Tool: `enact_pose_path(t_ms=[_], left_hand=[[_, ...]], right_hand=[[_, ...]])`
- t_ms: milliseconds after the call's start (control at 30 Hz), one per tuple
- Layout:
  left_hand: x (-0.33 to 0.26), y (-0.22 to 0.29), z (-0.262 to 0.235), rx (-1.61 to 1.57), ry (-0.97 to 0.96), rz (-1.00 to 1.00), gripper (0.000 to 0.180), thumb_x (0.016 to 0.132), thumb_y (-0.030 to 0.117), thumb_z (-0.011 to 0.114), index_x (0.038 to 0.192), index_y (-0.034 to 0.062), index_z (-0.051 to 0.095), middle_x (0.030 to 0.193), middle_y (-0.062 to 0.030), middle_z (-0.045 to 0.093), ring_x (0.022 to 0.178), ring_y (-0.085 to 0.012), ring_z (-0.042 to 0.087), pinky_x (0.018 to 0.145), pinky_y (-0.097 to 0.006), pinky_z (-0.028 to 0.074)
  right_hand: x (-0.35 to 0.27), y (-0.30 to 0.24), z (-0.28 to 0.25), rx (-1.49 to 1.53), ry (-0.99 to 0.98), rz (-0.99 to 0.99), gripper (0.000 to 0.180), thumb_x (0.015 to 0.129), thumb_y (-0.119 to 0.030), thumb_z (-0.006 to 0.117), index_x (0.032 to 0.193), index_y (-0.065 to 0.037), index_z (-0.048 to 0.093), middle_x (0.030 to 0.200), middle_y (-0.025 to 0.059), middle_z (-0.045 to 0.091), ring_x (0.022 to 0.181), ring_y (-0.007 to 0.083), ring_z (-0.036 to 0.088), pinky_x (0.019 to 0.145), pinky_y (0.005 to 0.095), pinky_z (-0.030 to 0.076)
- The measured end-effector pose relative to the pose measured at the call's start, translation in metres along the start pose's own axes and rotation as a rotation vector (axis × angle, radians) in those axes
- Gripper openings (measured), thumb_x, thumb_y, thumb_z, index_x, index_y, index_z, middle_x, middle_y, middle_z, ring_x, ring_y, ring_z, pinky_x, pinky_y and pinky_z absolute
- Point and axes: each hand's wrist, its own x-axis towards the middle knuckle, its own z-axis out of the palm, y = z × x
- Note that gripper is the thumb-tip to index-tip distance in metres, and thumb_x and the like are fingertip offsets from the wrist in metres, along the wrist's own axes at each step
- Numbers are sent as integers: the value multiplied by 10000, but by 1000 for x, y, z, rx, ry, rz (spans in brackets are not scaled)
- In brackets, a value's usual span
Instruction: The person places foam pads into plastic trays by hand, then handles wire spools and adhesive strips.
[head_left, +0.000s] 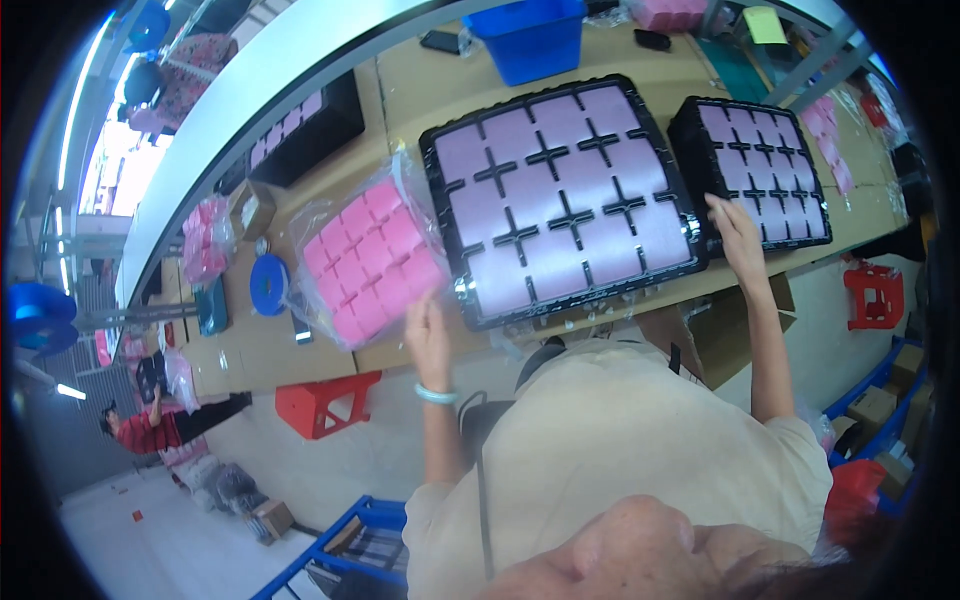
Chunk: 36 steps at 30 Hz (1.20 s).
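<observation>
Both bare hands work over a brown worktop [262,362]. The left hand [428,335], its wrist ringed by a pale bracelet [436,396], is at the lower right corner of the pink pack [375,258], which lies in clear plastic just left of the large tray [443,222]. Its fingers point away from the body and look close together; whether they grip the pack's edge, I cannot tell. The right hand [735,230] is at the near left side of the small tray [690,140], beside the large tray's right edge, with its fingers bent; whether they are clamped on the rim, I cannot tell. Both trays are black and filled with rows of pale pink pads [572,172], with black crosses showing between them. Behind the large tray stands a blue bin [530,50]. Left of the pack lies a blue disc [268,285], and farther back is another black tray [320,135] with pink pieces. A red stool [325,402] stands by the worktop's near edge, to the left.
</observation>
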Motion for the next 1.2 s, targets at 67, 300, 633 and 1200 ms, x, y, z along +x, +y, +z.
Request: enact_pose_path(t_ms=[67, 300, 633, 1200], left_hand=[[-22, 7, 9, -165, -77, -35, 286, 992, 143, 500, 1205, 7, 633, 980, -23, 575, 816, -79, 516, 730, -224, 456], [-22, 20, 3, -184, -108, -76, 277, 982, 105, 504, 1192, -12, 641, 993, -18, 560, 819, -79, 498, 717, -219, 426], [-14, 39, -7, -1074, -317, -525, 484, 980, 4, 444, 1451, 27, 335, 1012, 20, 580, 584, -33, 340, 459, -166, 296], [-93, 196, 285, -1163, -932, -269, 671, 954, -31, 413, 1537, 163, 144, 768, 53, 340, 566, -48, 304, 499, -202, 309]], right_hand=[[-23, -8, -1, 168, -132, 179, 297, 988, -210, 496, 1168, -25, 643, 880, 47, 583, 804, 147, 546, 743, 255, 444], [-30, -19, 8, 532, -131, 579, 282, 965, -229, 558, 1176, -76, 667, 901, -61, 588, 788, 43, 489, 702, 208, 421], [-57, -22, 12, 1282, -53, 713, 347, 947, -181, 595, 1276, -75, 559, 858, -66, 541, 689, 38, 459, 625, 199, 395], [-45, 242, -197, 1353, 712, 477, 186, 964, -127, 544, 1117, -56, 623, 713, -42, 485, 590, 70, 477, 535, 235, 453]])
